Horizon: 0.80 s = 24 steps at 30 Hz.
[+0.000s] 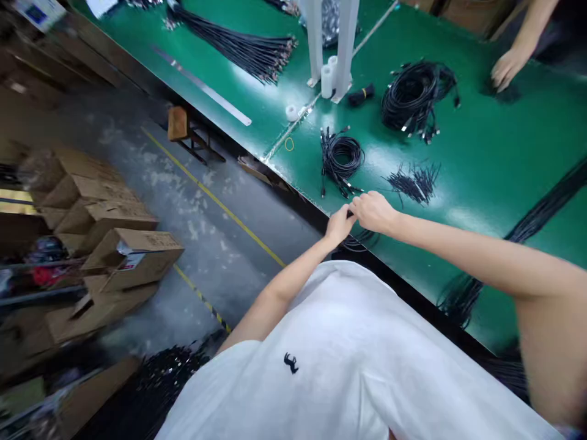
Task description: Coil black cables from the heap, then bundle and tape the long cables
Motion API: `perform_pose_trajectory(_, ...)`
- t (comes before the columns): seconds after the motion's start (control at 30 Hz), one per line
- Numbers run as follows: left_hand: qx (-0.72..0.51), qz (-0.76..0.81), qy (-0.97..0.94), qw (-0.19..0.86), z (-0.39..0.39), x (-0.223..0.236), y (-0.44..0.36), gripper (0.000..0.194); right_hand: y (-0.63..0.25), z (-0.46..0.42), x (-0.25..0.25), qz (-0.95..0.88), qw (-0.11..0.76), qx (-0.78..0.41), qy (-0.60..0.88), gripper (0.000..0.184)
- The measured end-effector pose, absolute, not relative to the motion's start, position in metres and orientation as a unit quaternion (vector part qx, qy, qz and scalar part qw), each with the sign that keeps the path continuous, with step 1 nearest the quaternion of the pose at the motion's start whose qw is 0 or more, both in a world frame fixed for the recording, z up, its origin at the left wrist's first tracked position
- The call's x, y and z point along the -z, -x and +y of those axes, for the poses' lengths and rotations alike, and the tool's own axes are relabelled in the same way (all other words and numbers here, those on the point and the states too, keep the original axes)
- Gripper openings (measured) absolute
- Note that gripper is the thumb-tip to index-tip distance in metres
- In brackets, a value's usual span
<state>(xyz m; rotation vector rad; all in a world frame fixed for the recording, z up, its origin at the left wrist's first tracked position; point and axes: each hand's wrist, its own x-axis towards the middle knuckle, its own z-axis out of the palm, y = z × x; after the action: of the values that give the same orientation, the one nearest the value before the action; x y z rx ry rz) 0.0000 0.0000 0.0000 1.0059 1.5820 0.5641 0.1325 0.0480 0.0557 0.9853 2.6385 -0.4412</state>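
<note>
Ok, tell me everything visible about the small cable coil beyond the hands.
The small cable coil is black, thin and plastic-looking, wound in overlapping loops, with loose ends splayed to its left and near side, some with silvery tips. It lies flat on the green tabletop, just beyond the left hand and right hand. Whether any end touches them is too small to tell.
</note>
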Motion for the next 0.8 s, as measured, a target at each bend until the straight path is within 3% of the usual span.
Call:
perform_pose_trajectory(0.17, -0.296, 0.592, -0.273, 0.698, -0.052, -0.015, -0.023, 0.008, -0.14, -0.025, -0.059, 0.862, 0.139, 0.154, -0.462, 0.028)
perform_pose_trajectory(0.27, -0.293, 0.557, -0.15, 0.762, -0.085, -0.062, 0.037, 0.021, -0.078, -0.082, -0.102, 0.831, 0.104, 0.168, -0.519, 0.029)
perform_pose_trajectory(0.43, -0.399, 0.535, -0.121, 0.734, -0.15, -0.141, 0.117, 0.021, 0.016, -0.157, -0.175, 0.704, -0.015, 0.224, -0.674, 0.032)
perform_pose_trajectory(0.63, -0.433, 0.508, -0.135, 0.732, -0.174, -0.16, 0.094, 0.013, -0.013, -0.179, -0.176, 0.529, -0.235, 0.433, -0.691, 0.037)
perform_pose_trajectory(0.8, -0.405, 0.508, -0.088, 0.755, -0.174, -0.179, 0.101, 0.016, -0.027, -0.183, -0.188, 0.53, -0.242, 0.499, -0.642, 0.038)
